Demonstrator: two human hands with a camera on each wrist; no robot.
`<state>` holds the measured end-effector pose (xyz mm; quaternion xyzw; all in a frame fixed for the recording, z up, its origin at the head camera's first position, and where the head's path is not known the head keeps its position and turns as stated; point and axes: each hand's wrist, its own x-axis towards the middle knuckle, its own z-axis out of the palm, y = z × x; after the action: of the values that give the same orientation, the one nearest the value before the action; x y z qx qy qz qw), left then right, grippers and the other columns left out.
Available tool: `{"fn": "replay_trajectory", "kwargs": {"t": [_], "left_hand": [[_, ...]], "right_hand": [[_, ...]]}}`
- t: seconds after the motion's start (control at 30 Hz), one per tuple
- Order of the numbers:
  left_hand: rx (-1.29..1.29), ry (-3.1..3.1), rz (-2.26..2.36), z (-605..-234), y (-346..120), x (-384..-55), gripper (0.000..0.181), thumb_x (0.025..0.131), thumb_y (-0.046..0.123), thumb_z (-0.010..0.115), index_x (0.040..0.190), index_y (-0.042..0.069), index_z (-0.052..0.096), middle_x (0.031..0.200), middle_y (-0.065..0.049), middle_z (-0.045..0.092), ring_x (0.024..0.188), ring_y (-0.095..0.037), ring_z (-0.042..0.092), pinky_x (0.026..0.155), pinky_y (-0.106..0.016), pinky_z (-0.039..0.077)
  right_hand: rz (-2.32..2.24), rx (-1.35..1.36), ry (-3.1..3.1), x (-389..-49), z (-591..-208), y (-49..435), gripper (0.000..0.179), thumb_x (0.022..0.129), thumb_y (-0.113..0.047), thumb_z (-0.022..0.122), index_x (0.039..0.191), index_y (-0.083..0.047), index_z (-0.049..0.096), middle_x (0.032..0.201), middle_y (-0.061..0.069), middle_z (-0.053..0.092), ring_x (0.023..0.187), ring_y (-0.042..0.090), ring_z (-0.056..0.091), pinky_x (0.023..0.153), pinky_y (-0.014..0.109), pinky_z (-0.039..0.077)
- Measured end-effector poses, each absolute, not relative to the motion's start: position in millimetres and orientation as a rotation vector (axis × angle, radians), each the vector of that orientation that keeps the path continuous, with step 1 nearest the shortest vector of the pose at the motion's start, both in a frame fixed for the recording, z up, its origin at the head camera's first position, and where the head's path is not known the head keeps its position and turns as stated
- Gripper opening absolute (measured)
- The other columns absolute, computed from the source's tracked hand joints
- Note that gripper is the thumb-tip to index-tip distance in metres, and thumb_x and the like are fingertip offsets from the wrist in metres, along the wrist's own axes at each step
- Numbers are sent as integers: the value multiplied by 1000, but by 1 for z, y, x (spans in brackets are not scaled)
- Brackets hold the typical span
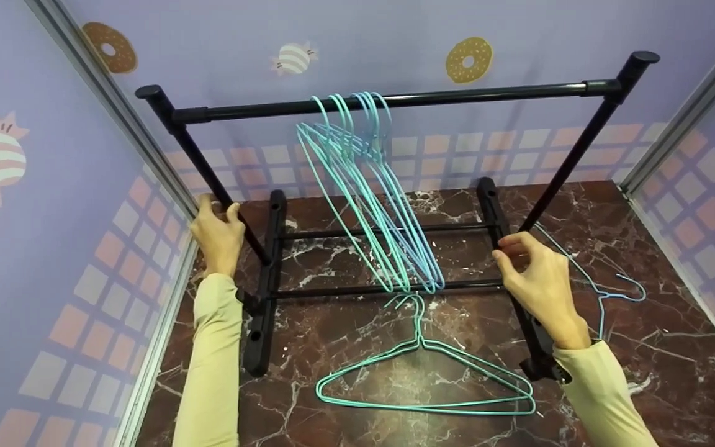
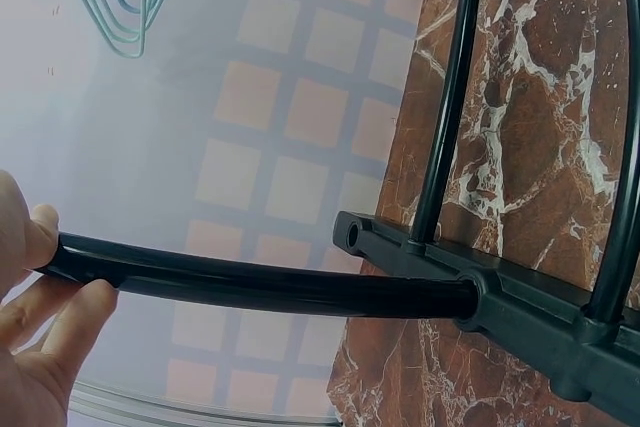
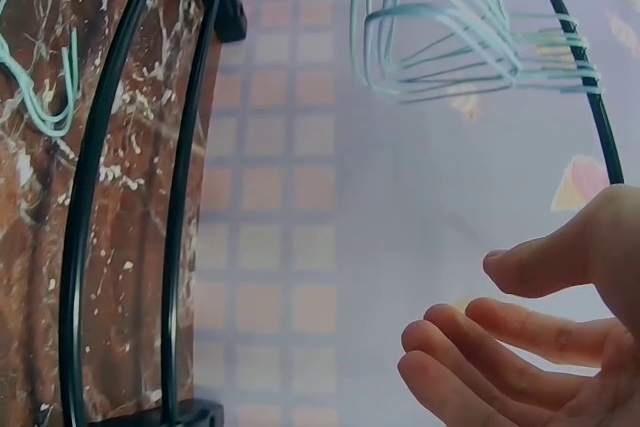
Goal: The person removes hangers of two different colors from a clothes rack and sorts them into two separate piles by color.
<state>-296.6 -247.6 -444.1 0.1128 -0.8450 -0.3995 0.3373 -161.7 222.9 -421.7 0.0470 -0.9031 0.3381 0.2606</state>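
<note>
I see a creased, pale-yellow left sleeve (image 1: 213,366) toward seven o'clock, a matching right sleeve (image 1: 606,397) around four, black fittings (image 1: 248,302) beside both cuffs (image 1: 216,287).

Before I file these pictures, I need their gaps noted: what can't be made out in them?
Head: the exact count of hanging hangers, as their wires overlap.
Head: part of the floor hanger at right, hidden by the right sleeve.
Left wrist: the upright post beyond the left hand, which covers it near the left edge.
Right wrist: the rest of the right hand, cut off by the picture's edge.
</note>
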Motion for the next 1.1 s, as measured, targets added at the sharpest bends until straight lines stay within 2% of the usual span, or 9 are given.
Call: {"fn": "replay_trajectory", "kwargs": {"t": [0.13, 0.37, 0.57, 0.77, 0.93, 1.0, 1.1], "left_hand": [[273, -2206, -1070, -445, -248, -296, 26, 90, 11, 73, 110, -2, 63, 103, -24, 73, 100, -47, 67, 94, -54, 48], [266, -2240, -1087, -444, -248, -297, 26, 92, 13, 72, 112, -1, 63, 104, -22, 74, 101, -44, 68, 96, -51, 48], [265, -2237, -1084, -443, -250, -296, 26, 91, 11, 73, 111, -2, 62, 102, -23, 74, 101, -46, 67, 95, -53, 47], [248, -2248, -1044, -443, -250, -296, 27, 91, 12, 73, 110, -4, 62, 98, -24, 74, 97, -48, 68, 90, -55, 50], [245, -2245, -1054, -443, -251, -296, 26, 91, 12, 73, 109, -3, 62, 98, -23, 74, 95, -46, 69, 90, -54, 50], [249, -2247, -1055, -444, -251, -296, 26, 91, 12, 73, 110, -2, 62, 98, -23, 74, 96, -46, 68, 90, -54, 49], [254, -2240, -1062, -444, -252, -296, 26, 91, 12, 73, 109, -2, 62, 98, -24, 74, 97, -47, 68, 90, -54, 49]], "right_hand": [[964, 152, -2451, -162, -418, 212, 14, 88, -7, 74, 102, -2, 72, 83, 8, 78, 71, 25, 74, 64, 2, 40], [1055, 172, -2477, -167, -409, 196, 18, 90, -7, 73, 107, -1, 71, 89, 13, 78, 77, 28, 75, 66, 0, 43], [1048, 200, -2491, -172, -406, 181, 26, 90, -8, 73, 113, 2, 67, 94, 12, 78, 80, 25, 75, 69, 15, 54], [1039, 252, -2468, -175, -402, 172, 27, 88, -6, 74, 112, 3, 66, 92, 11, 78, 79, 25, 75, 69, 15, 53], [1050, 298, -2472, -180, -399, 165, 28, 89, -6, 74, 112, 5, 65, 93, 14, 77, 78, 26, 75, 70, 36, 60], [1068, 313, -2475, -181, -398, 161, 27, 89, -6, 74, 112, 6, 65, 93, 15, 77, 78, 26, 75, 71, 36, 60], [1087, 329, -2490, -184, -396, 156, 26, 90, -9, 73, 112, 4, 66, 93, 13, 77, 79, 24, 75, 70, 30, 60]]}}
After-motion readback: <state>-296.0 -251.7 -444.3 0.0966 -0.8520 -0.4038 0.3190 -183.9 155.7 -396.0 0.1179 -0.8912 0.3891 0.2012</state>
